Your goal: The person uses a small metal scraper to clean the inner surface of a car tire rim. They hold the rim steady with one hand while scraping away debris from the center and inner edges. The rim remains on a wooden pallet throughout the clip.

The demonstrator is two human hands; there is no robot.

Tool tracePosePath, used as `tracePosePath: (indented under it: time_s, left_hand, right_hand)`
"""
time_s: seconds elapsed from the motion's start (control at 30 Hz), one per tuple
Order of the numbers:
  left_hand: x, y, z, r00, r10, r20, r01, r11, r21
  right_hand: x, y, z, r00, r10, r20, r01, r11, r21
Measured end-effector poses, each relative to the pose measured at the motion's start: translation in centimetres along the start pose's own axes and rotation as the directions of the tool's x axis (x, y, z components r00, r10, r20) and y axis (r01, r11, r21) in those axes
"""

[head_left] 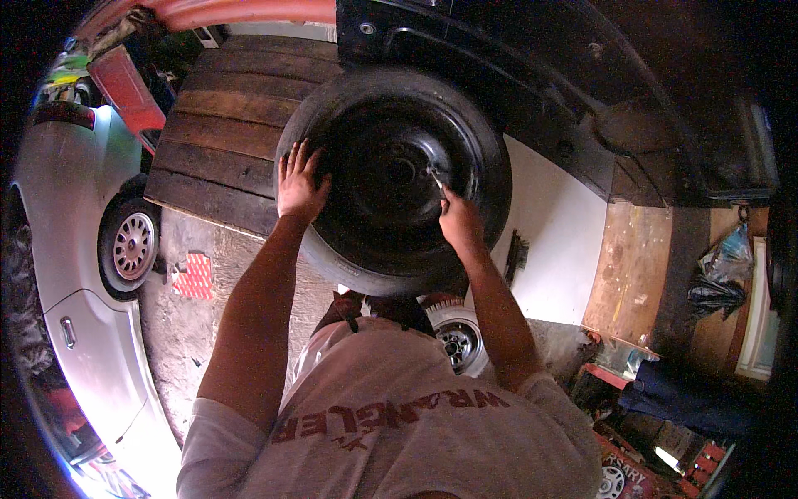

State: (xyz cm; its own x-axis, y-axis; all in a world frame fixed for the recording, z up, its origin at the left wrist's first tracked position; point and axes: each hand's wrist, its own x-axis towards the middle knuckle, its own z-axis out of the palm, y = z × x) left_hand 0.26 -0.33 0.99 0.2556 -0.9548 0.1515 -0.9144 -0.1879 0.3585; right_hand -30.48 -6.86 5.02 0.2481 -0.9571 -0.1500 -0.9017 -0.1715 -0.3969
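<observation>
L hand point(302, 185), on tyre point(492, 154); R point(459, 218) (w/ tool point(436, 178))

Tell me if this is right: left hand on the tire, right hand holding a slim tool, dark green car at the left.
Only the colour is wrong: the head view shows the car silvery, not dark green. The left hand is on the tire; the right hand holds a slim tool.

Silver car point(76, 241) at left, red-and-white box point(193, 276) on floor point(174, 345) — plastic bags point(730, 256) hanging right, dark-blue cloth point(682, 399)
</observation>
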Motion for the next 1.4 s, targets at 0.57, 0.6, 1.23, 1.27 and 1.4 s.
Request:
tracePosePath:
  time_s: [0.57,0.6,1.23,1.27,1.4]
  left_hand:
    - [-0.2,0.0,0.0,1.000,0.008,-0.013,-0.008,1.000,0.010]
    - [0.0,0.1,0.1,1.000,0.005,-0.008,-0.005,1.000,0.001]
    - [-0.2,-1.6,0.9,0.997,0.038,-0.071,-0.037,0.999,0.010]
    - [0.0,-1.4,0.8,0.997,0.039,-0.071,-0.038,0.999,0.007]
    - [0.1,-0.6,0.8,0.998,0.024,-0.066,-0.025,1.000,-0.012]
  right_hand:
    - [-1.7,-1.4,0.4,0.999,-0.032,-0.009,0.031,0.999,-0.037]
    - [-2.2,-0.5,1.5,0.999,-0.042,-0.020,0.041,0.998,-0.051]
    - [-4.5,-2.5,0.6,0.979,-0.154,0.134,0.152,0.988,0.024]
    - [-4.0,-2.2,0.5,0.978,-0.179,0.103,0.176,0.984,0.039]
    - [-0.1,0.8,-0.1,0.992,-0.083,-0.099,0.088,0.995,0.052]
